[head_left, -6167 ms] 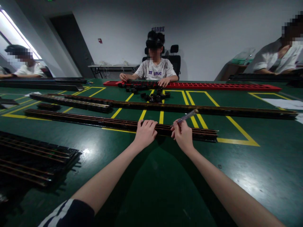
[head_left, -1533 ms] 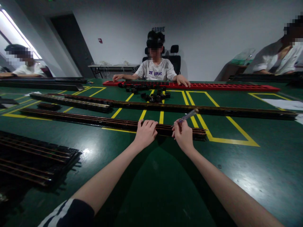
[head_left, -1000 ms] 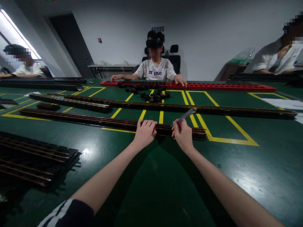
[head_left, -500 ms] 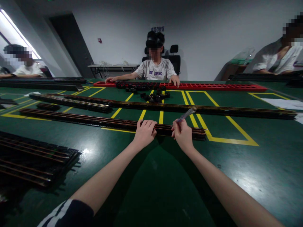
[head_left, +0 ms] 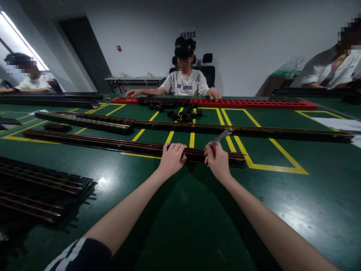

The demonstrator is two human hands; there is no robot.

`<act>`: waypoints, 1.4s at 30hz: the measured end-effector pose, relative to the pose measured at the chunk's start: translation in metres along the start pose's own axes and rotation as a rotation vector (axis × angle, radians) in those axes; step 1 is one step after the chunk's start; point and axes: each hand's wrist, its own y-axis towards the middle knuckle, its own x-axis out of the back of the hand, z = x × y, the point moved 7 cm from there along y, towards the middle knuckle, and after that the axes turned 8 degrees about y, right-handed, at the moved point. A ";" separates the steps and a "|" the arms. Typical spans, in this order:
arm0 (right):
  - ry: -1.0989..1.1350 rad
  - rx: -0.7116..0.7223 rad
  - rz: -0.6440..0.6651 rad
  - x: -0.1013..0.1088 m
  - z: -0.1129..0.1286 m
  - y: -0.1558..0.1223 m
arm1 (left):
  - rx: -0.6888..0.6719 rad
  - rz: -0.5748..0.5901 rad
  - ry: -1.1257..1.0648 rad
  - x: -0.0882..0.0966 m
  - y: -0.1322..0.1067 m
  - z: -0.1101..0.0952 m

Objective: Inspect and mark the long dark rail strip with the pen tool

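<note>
A long black rail with copper-coloured strips [head_left: 113, 143] lies across the green table in front of me. My left hand [head_left: 172, 158] is closed over it, fingers on its far side and thumb at the near edge. Near the rail's right end, my right hand [head_left: 217, 160] pinches a slim, clear tool like a small brush or pen [head_left: 222, 136]. The tool slants up to the right with a brownish upper end. Its lower end is at the rail, partly hidden by my fingers.
Beyond lies another long rail [head_left: 254, 131]; shorter rails [head_left: 93, 122] are to the left. Several black parts [head_left: 184, 114] sit before a red slotted tray [head_left: 267, 103], where a person's hands rest. Stacked rails [head_left: 36, 188] are at near left, white paper [head_left: 338, 123] at right.
The clear tool has tilted very slightly in my right hand. My left hand stays on the rail. Across the table, the person's hand at the tray has shifted right.
</note>
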 end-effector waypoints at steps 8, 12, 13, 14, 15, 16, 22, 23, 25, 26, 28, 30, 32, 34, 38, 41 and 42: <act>0.015 0.007 -0.003 0.000 0.002 0.000 | 0.003 0.011 -0.009 0.000 -0.001 0.000; 0.012 0.001 -0.014 0.001 0.002 0.000 | -0.004 -0.007 0.002 0.000 -0.001 0.000; 0.014 0.000 -0.021 0.001 0.001 0.000 | -0.004 -0.012 0.007 0.000 0.000 0.000; 0.017 -0.002 -0.028 0.001 0.001 0.000 | -0.005 -0.017 0.013 0.000 0.000 0.000; 0.020 -0.004 -0.034 0.001 0.001 0.000 | -0.005 -0.020 0.020 -0.001 0.000 0.000; 0.025 -0.007 -0.037 0.001 0.001 -0.001 | -0.005 -0.024 0.025 -0.001 0.000 0.000; 0.052 -0.017 -0.058 0.003 0.003 -0.001 | -0.009 -0.040 0.042 -0.003 -0.001 -0.001; 0.051 -0.015 -0.060 0.003 0.003 -0.001 | -0.009 -0.041 0.043 -0.003 -0.001 -0.001; 0.044 -0.013 -0.057 0.004 0.004 -0.001 | -0.012 -0.041 0.041 -0.003 0.000 -0.002; 0.041 -0.014 -0.056 0.004 0.004 -0.001 | -0.012 -0.040 0.039 -0.003 0.000 -0.003; 0.039 -0.016 -0.060 0.004 0.004 -0.001 | -0.013 -0.036 0.036 -0.002 0.000 -0.003; 0.039 -0.018 -0.063 0.004 0.003 -0.001 | -0.016 -0.032 0.037 -0.001 0.000 -0.004; 0.037 -0.014 -0.058 0.004 0.003 -0.002 | -0.019 -0.028 0.040 -0.001 0.001 -0.005; 0.034 -0.007 -0.051 0.003 0.003 -0.002 | -0.016 -0.027 0.041 -0.001 0.001 -0.004; 0.032 -0.003 -0.047 0.003 0.003 -0.002 | -0.015 -0.043 0.047 -0.001 0.000 -0.003; 0.036 -0.002 -0.032 0.002 0.003 -0.002 | -0.019 -0.049 0.051 0.000 -0.001 -0.004; 0.039 -0.005 -0.036 0.001 0.003 -0.002 | -0.018 -0.047 0.052 0.000 -0.001 -0.004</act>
